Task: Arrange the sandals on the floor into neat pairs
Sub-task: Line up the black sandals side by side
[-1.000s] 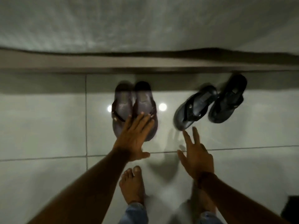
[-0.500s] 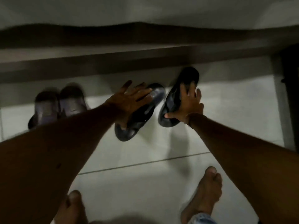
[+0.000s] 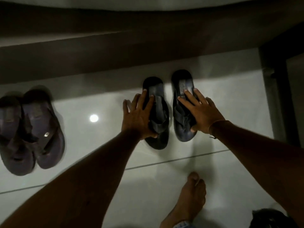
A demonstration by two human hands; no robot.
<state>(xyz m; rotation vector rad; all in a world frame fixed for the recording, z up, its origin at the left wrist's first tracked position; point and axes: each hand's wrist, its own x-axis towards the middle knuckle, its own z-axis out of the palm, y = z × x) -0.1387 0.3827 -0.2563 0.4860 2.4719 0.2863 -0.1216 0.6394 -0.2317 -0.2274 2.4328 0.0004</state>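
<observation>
Two black sandals stand side by side on the pale tiled floor, toes toward me. My left hand (image 3: pixel 139 117) lies on the left black sandal (image 3: pixel 158 137), thumb wrapped under its strap. My right hand (image 3: pixel 201 112) presses flat on the right black sandal (image 3: pixel 181 83), thumb at its near edge. A pair of dark brown sandals (image 3: pixel 44 129) sits together at the far left, blurred, untouched.
A dark step or ledge (image 3: pixel 115 51) runs along the wall just behind the sandals. A dark vertical frame (image 3: pixel 278 96) stands at the right. My bare foot (image 3: pixel 189 199) is on the tile below the black pair. A dark object (image 3: pixel 271 218) sits at the bottom right corner.
Both hands moved from the brown pair to the black sandals, which lay slanted and apart. The black sandals now stand parallel and close together, with a hand on each.
</observation>
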